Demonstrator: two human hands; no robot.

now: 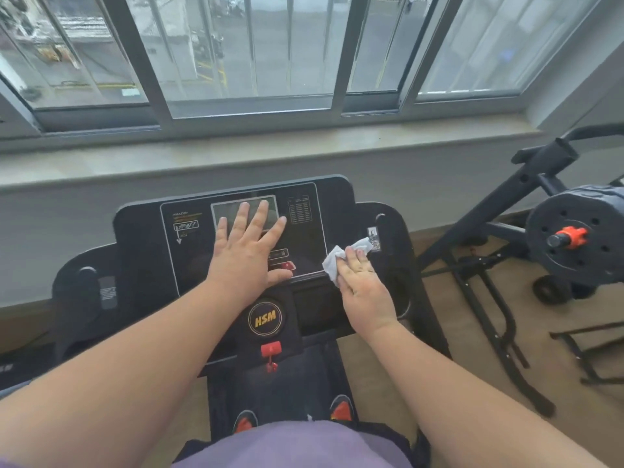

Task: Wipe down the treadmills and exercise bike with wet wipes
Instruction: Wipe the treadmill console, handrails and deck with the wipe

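At the centre of the frame stands the treadmill console (141, 238), a wide black panel of smooth, slightly shiny plastic with rounded corners and a glassy rectangular screen (233, 206) in its upper middle. The left hand (248, 246) lies flat on this panel, its fingers straight and spread apart, the fingertips reaching onto the screen; it probably steadies the person or holds the console firm while the other hand works. Just right of centre, the right hand (363, 280) presses a wet wipe (332, 260) against the right edge of the panel. Its fingers are close together and nearly straight on top of the wipe, so it pushes the wipe more than it grips it. The wipe is white, thin and crumpled, with soft folds showing beside the fingers. Below the panel a round badge with yellow letters (265, 319) and a red safety clip (271, 349) are visible. At the right of the frame a dark weight plate with an orange collar (572, 236) sits on a black metal frame (472, 217), well apart from the treadmill.
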